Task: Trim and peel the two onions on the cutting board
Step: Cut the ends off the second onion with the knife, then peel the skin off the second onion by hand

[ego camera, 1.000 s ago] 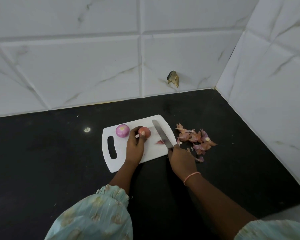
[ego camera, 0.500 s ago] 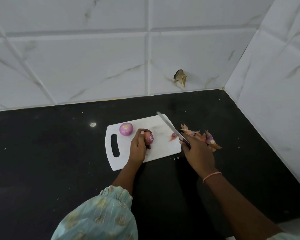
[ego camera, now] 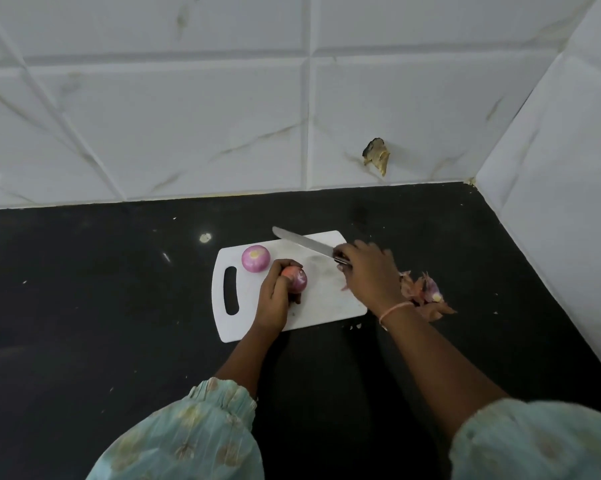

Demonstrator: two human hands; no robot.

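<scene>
An onion (ego camera: 297, 278) is gripped by the left fingers (ego camera: 281, 271); a knife (ego camera: 304, 243) is clasped by the right fingers (ego camera: 344, 259), its blade beyond them.

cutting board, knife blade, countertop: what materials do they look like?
Cutting board: likely plastic; uniform matte white, thin, rounded corners, moulded handle slot.
Knife blade: looks like steel; grey, smooth, faintly reflective. The handle is hidden in the right hand.
Countertop: probably polished stone such as granite; black, glossy, with light specks. Could be a laminate; can't tell.
</scene>
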